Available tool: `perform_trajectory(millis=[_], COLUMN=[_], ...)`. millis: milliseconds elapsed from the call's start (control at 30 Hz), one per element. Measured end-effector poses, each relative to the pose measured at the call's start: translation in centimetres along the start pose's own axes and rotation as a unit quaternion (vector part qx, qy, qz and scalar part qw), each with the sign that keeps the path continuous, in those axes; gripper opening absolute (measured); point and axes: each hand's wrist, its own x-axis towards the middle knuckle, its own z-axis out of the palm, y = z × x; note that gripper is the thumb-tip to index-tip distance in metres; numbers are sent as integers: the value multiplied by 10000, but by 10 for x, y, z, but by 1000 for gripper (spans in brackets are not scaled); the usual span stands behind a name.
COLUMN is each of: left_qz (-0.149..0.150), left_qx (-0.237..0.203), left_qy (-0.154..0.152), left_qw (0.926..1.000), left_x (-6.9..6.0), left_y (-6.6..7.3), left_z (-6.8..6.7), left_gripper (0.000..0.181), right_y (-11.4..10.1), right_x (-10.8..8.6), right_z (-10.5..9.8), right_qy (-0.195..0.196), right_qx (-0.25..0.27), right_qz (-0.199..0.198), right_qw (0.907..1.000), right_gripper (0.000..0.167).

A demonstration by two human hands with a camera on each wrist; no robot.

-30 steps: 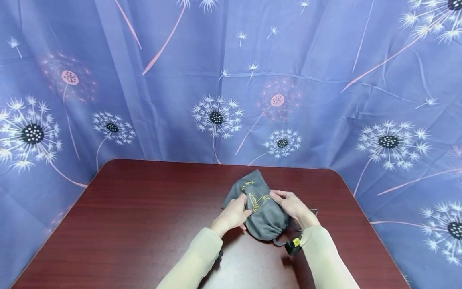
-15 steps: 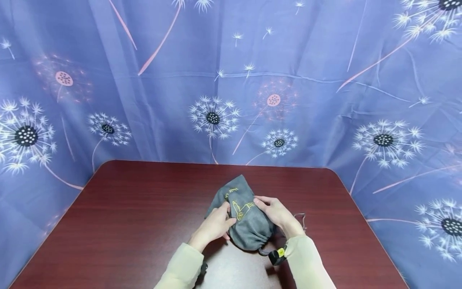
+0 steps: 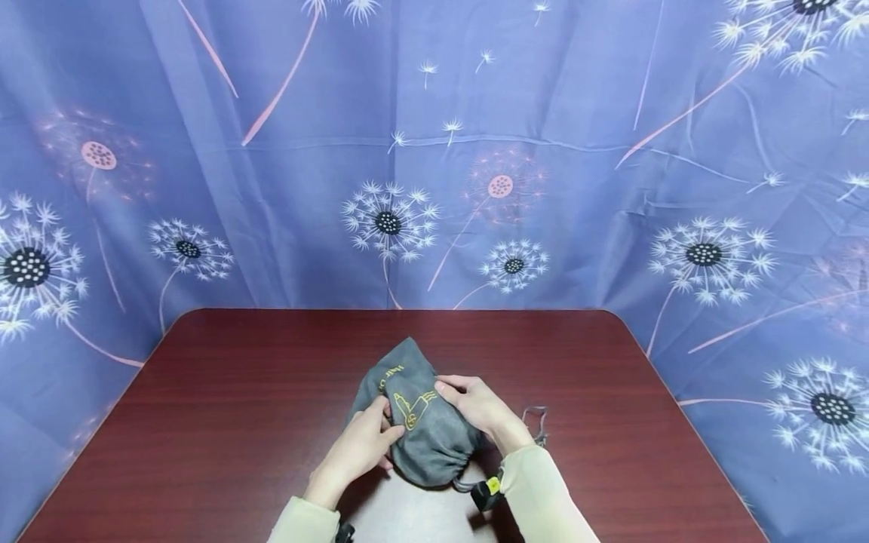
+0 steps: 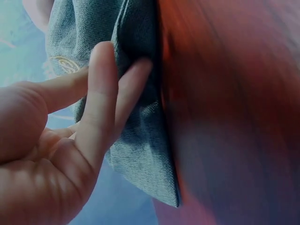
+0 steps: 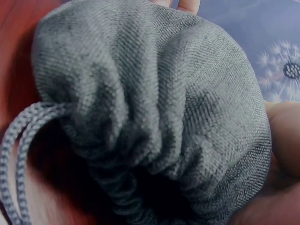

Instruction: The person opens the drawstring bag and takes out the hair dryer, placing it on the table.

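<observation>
A grey drawstring pouch with yellow hair-dryer embroidery lies slanted near the table's middle. Its gathered mouth faces me, and the flat closed end points away. My left hand grips the pouch's left side, thumb on top; in the left wrist view its fingers go against the cloth. On the other side my right hand holds the right edge, with the thumb on the upper face. The right wrist view shows the puckered mouth partly gaping and dark, with a looped grey cord beside it. The contents are hidden.
A dark red wooden table extends around the pouch. Behind it hangs a blue curtain printed with dandelions. Another loop of cord lies right of my right hand. A black wrist device sits under my right cuff.
Both hands have carried the pouch left and a little nearer to me, keeping their grip. The view has turned slightly to the right.
</observation>
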Motion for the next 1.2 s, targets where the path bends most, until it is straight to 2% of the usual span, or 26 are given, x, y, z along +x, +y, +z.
perform_trajectory(millis=[233,433,800,867,933,1000,1100,1200], left_qz=[-154,-353,-435,-454,-494,-508,-578,-693], left_qx=[7,-133,-159,-154,-156,58,831,1852], left_qy=[180,245,412,408,399,439,602,858], left_qw=[9997,9990,9981,9980,9979,9977,9930,9765], left_x=[-18,-28,-36,-36,-36,-36,-37,-39], left_y=[-2,-6,-10,-8,-6,-2,6,14], left_z=[-11,-19,-23,-24,-25,-28,-32,-36], left_gripper=[22,23,21,21,19,18,19,24], right_y=[-6,-9,-18,-19,-19,-21,-25,-29], right_x=[4,6,10,9,8,4,-3,-11], right_z=[19,30,36,35,31,26,19,15], right_qy=[-285,-488,-669,-622,-414,-35,587,938], right_qx=[37,106,-88,-85,5,61,123,228], right_qz=[-179,-212,-288,-452,-597,-760,-847,-849], right_qw=[9994,9985,9973,9970,9974,9971,9946,9917], right_gripper=[39,39,37,37,37,36,32,26])
